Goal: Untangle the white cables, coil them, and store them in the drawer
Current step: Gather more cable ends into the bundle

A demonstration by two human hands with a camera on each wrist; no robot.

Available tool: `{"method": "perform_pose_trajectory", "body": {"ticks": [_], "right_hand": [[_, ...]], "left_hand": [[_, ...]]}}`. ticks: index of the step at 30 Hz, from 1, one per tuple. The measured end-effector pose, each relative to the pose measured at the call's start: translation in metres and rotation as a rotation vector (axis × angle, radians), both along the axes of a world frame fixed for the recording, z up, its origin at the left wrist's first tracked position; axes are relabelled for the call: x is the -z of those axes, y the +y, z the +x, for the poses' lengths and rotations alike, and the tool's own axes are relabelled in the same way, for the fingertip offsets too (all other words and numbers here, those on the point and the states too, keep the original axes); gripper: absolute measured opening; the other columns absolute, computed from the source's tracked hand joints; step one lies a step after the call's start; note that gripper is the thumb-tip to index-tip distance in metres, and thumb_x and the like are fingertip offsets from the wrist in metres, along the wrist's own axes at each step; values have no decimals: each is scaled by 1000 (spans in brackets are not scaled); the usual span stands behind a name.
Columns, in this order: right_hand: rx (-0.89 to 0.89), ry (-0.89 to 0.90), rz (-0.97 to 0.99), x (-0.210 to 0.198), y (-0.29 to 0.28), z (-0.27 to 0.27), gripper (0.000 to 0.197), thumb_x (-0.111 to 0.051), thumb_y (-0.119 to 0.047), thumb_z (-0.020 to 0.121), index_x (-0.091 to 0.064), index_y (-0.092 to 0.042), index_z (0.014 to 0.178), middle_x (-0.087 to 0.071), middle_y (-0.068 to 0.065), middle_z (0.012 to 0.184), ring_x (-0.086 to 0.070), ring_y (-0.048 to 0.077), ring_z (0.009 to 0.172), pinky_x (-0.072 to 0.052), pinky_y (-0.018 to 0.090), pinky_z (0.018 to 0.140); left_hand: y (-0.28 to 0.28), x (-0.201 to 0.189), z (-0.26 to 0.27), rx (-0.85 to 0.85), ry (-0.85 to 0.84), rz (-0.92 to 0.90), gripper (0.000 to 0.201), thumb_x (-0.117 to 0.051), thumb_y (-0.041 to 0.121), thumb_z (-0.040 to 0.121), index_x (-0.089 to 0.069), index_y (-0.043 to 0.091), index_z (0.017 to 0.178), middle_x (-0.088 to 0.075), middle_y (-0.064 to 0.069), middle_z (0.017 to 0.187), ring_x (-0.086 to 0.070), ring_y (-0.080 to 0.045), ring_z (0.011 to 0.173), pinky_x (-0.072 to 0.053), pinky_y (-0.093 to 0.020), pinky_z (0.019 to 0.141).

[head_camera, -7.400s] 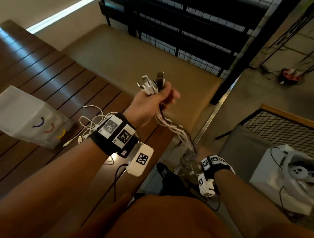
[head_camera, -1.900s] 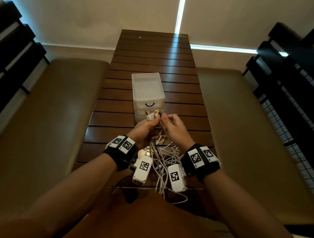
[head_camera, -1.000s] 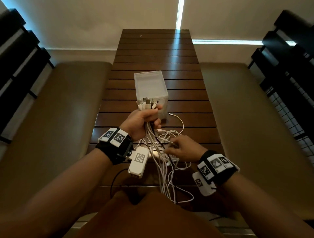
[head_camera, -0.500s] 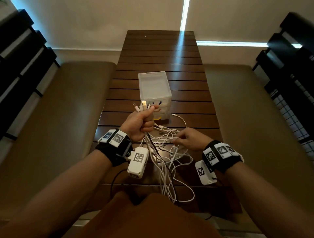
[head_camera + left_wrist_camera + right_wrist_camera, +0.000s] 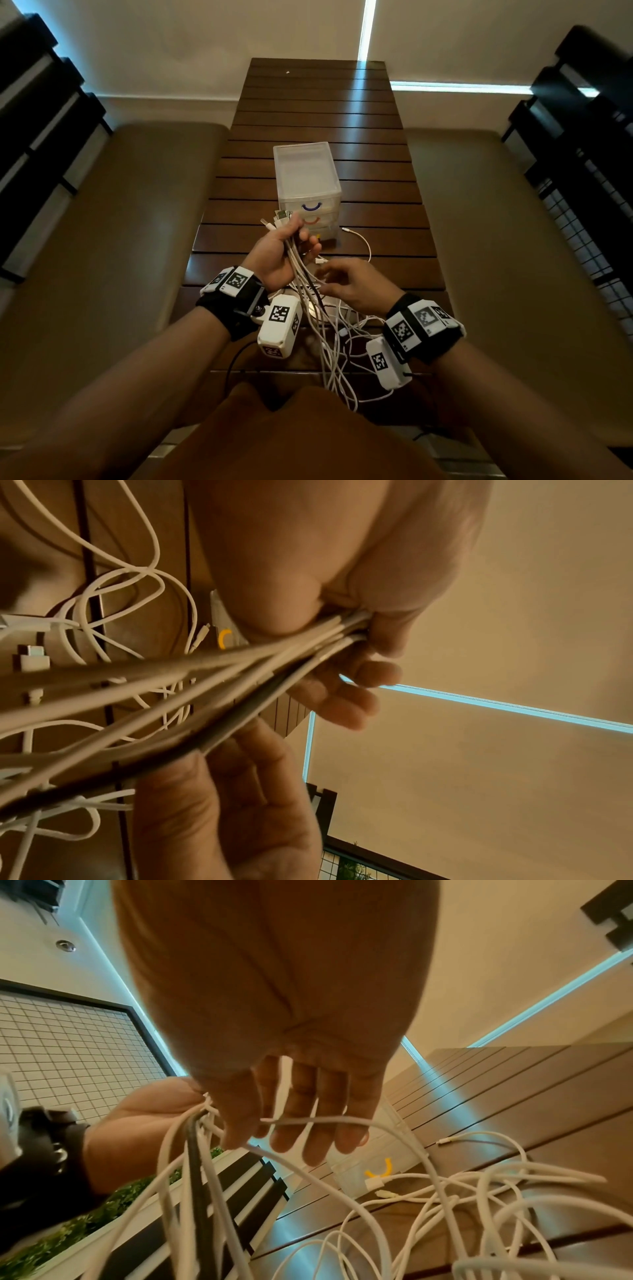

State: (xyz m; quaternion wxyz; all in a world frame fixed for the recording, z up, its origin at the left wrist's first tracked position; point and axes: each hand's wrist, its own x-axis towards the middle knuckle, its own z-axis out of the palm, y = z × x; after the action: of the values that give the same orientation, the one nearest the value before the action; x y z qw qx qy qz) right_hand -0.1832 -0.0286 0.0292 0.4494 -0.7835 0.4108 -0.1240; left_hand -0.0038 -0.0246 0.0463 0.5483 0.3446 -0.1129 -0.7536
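Note:
My left hand is raised over the near end of the table and grips a bundle of white cables near their plug ends, which stick up past the thumb. One dark cable runs in the bundle. In the left wrist view the thumb and forefinger clamp the strands while the lower fingers are loosened. My right hand hovers just right of the bundle with straight, spread fingers; a white strand crosses them. The remaining cables lie tangled below. The translucent drawer unit stands behind, all drawers closed.
The slatted wooden table runs away from me, with tan padded benches on both sides. One loose cable end lies right of the drawer unit. Black railings flank the benches. Some cables hang over the table's near edge.
My right hand has moved left from the tangle on the table toward the held bundle. My left hand's lower fingers have loosened from a tight fist, still keeping the cables.

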Motion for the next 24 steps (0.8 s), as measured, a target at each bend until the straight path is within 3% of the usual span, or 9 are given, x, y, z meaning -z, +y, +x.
{"method": "perform_pose_trajectory", "body": {"ticks": [3,6,10,14,16,20,24], "right_hand": [[-97,12,-50,-1,1,3,21,-64,-22,90,-70,-23,110,-66,-5,97,-59,4,89,-50,30,86],[-43,1,9,-4,2,7,14,-60,-24,93,-72,-16,95,-70,-2,91,-64,12,87,-52,44,86],[30,-92,55,-11,9,11,22,-56,-13,95,-64,-28,81,-66,-9,79,-63,7,77,-55,38,83],[121,-62,42,-4,6,11,15,-61,-25,93,-66,-14,84,-70,6,78,-67,23,74,-55,49,78],[111,-27,44,-2,3,8,14,-63,-25,91,-67,-11,87,-70,8,80,-67,23,74,-55,49,77],[0,32,65,-3,0,1,12,-64,-24,91,-73,-17,87,-71,1,79,-66,14,74,-56,39,78],[-8,40,114,-7,-2,-7,15,-64,-26,92,-75,-20,85,-69,-5,72,-60,1,66,-51,22,68]], "left_hand": [[-1,0,-3,-9,-6,4,40,-41,31,100,-64,11,75,-58,0,65,-65,-15,68,-59,-32,75],[-1,1,-4,-21,-54,10,32,-43,29,101,-58,11,79,-58,1,66,-64,-14,67,-59,-30,74],[-1,4,-4,33,-119,11,34,-47,31,99,-53,13,71,-52,-1,66,-56,-12,63,-56,-24,64],[-1,4,-6,63,-121,-21,20,-50,27,97,-54,15,82,-48,2,65,-47,-7,51,-47,-19,50],[0,4,-8,67,-119,-58,10,-51,23,96,-52,16,89,-48,3,65,-41,-6,47,-41,-17,45],[-1,5,-10,110,-135,-97,8,-51,23,94,-50,18,88,-45,5,61,-32,-4,42,-27,-15,41],[-2,7,-11,137,-226,-119,18,-51,25,93,-44,19,78,-31,8,52,-24,-4,39,-18,-18,42]]}}
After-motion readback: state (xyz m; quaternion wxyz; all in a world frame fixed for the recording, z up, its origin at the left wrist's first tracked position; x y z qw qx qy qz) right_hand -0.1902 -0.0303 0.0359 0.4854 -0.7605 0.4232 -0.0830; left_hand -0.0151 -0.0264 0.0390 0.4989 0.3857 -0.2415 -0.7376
